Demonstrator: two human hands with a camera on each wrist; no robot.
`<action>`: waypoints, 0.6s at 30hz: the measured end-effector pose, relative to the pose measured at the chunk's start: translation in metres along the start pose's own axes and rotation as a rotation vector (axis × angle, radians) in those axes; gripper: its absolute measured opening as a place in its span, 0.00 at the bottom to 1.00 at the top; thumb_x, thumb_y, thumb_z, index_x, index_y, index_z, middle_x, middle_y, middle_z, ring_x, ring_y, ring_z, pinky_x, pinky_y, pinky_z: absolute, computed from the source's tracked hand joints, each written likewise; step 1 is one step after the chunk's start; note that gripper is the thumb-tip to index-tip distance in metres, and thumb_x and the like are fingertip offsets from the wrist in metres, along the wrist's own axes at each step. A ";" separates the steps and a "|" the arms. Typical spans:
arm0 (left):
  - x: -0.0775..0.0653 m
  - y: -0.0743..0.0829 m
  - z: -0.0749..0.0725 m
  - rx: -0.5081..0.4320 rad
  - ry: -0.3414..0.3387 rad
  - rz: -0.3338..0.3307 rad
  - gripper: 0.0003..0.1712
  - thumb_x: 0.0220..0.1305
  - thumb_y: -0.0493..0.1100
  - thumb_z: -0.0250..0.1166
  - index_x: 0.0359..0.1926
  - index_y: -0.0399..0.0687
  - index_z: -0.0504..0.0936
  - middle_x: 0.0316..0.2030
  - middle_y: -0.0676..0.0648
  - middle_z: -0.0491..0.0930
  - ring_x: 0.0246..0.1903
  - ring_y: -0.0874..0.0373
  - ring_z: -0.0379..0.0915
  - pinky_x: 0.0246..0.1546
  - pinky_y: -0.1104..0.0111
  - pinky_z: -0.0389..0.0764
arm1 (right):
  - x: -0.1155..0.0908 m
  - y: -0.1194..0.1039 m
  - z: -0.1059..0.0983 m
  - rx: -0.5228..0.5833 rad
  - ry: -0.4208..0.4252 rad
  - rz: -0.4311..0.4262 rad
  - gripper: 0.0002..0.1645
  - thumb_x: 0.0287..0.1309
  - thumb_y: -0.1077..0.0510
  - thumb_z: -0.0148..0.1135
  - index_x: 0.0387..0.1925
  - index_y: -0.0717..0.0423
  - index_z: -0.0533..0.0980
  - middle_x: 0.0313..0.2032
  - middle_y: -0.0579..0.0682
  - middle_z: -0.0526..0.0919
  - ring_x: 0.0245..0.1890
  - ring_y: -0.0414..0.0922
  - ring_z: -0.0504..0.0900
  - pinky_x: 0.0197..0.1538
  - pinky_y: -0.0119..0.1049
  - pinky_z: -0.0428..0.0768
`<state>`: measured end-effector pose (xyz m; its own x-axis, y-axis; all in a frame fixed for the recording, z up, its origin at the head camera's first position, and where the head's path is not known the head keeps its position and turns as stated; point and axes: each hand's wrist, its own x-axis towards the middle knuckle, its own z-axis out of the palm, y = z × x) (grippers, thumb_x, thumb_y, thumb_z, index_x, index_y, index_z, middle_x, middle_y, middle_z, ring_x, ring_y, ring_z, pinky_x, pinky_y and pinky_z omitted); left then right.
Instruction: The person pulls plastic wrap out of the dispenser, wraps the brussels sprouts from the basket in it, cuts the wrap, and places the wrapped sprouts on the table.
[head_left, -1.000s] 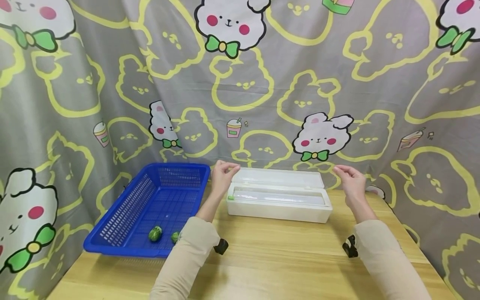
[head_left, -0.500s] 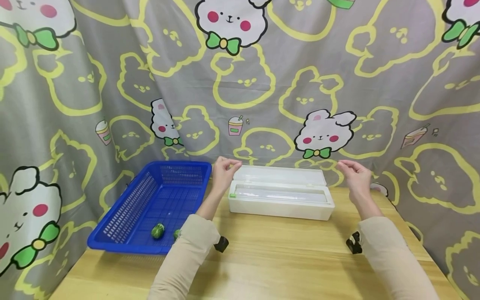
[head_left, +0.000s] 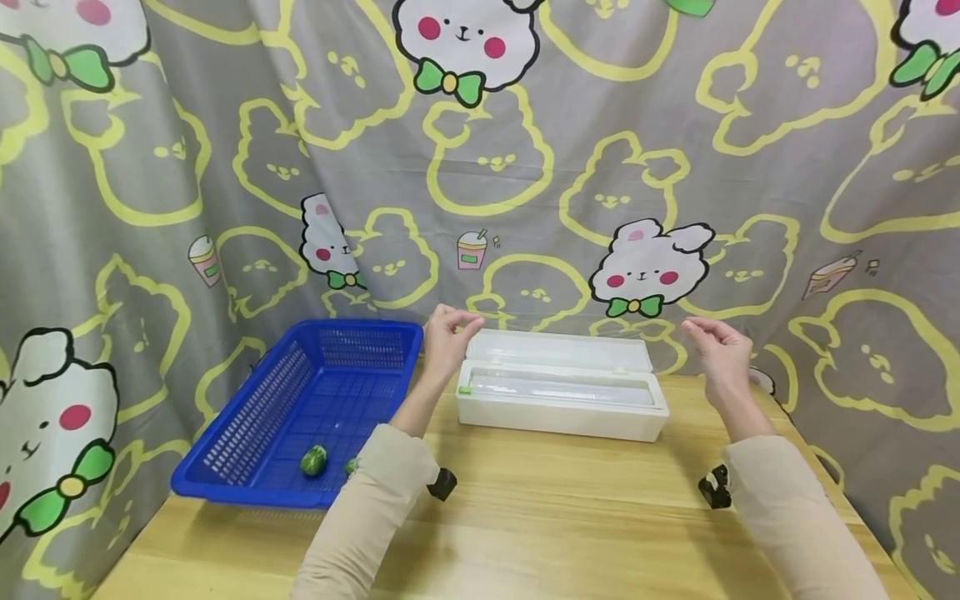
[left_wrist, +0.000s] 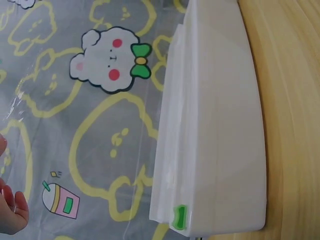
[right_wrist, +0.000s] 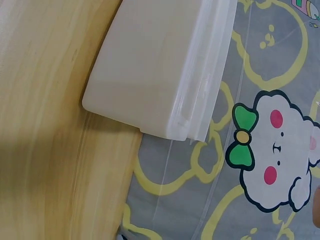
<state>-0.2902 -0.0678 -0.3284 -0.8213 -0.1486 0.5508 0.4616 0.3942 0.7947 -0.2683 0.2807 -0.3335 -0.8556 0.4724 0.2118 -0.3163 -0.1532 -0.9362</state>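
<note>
My left hand (head_left: 447, 342) is raised by the left end of a long white cling film dispenser (head_left: 558, 418), thumb and fingertips pinched together. On the other side my right hand (head_left: 722, 354) pinches in the same way, beyond the dispenser's right end. Between them a sheet of clear cling film (left_wrist: 17, 107) shows only as faint glints and lines in the wrist views; its outline cannot be made out. The dispenser's lid (head_left: 558, 350) is raised at the back, and a green slider (head_left: 465, 391) sits at its left end. Its cavity holds a clear roll (head_left: 558, 388).
A blue perforated basket (head_left: 225, 442) stands at the left of the wooden table (head_left: 570, 517). Inside lie two small round green vegetables (head_left: 313, 460), one partly behind the left sleeve. A patterned curtain (head_left: 510, 200) hangs right behind the table.
My right hand has moved a little to the right and up, widening the distance between the hands. The left hand has risen slightly and still pinches. Dispenser and basket stay in place.
</note>
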 end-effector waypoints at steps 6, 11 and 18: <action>0.001 0.004 -0.001 -0.028 -0.004 0.008 0.07 0.49 0.36 0.69 0.29 0.35 0.84 0.24 0.50 0.64 0.27 0.54 0.60 0.30 0.71 0.60 | 0.002 -0.003 0.001 0.010 0.019 -0.011 0.03 0.44 0.63 0.70 0.26 0.56 0.83 0.19 0.39 0.81 0.18 0.31 0.69 0.21 0.19 0.66; 0.001 0.006 -0.002 -0.042 -0.004 0.033 0.07 0.50 0.37 0.68 0.29 0.35 0.84 0.23 0.51 0.64 0.30 0.42 0.62 0.29 0.72 0.61 | 0.002 -0.006 0.001 0.003 0.034 -0.016 0.03 0.44 0.63 0.69 0.26 0.57 0.83 0.16 0.39 0.78 0.17 0.32 0.65 0.19 0.20 0.62; 0.001 0.010 -0.002 -0.063 0.004 0.034 0.07 0.50 0.36 0.68 0.29 0.34 0.84 0.25 0.45 0.67 0.27 0.56 0.60 0.28 0.75 0.62 | 0.000 -0.011 0.002 0.017 0.024 -0.042 0.04 0.47 0.67 0.66 0.25 0.56 0.83 0.16 0.39 0.78 0.16 0.31 0.65 0.17 0.20 0.60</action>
<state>-0.2859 -0.0663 -0.3194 -0.8038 -0.1395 0.5783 0.5091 0.3414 0.7901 -0.2658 0.2812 -0.3227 -0.8315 0.4993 0.2435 -0.3586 -0.1476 -0.9218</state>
